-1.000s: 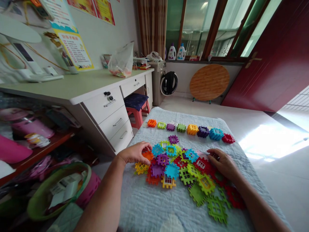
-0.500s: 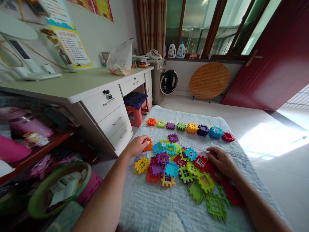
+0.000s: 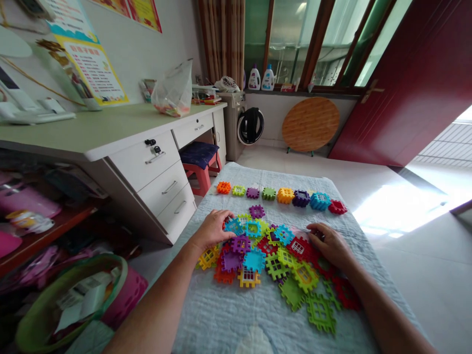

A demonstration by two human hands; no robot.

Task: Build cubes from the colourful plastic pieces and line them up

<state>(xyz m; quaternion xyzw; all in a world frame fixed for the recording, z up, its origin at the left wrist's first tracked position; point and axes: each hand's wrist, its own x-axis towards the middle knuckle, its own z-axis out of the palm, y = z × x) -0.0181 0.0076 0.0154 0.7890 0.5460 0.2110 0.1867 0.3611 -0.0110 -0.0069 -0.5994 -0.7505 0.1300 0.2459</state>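
Eight colourful blocks (image 3: pixel 269 194) sit in a row across the far end of the cloth-covered table (image 3: pixel 217 317), with the loose tile pile (image 3: pixel 254 259) nearer. Left hand (image 3: pixel 214 229) has its thumb and fingers bent round the left side of a blue tile (image 3: pixel 234 226), can't tell if it's actually pinched; right hand (image 3: pixel 328 242) curls loosely by the red tiles (image 3: pixel 306 252), grip hidden. Container-wise, the see-through plastic bag (image 3: pixel 173 88) on the left desk (image 3: pixel 110 118) has orangey bits at the bottom, and the near-left pink-and-green basket (image 3: pixel 133 290) holds white boxes.
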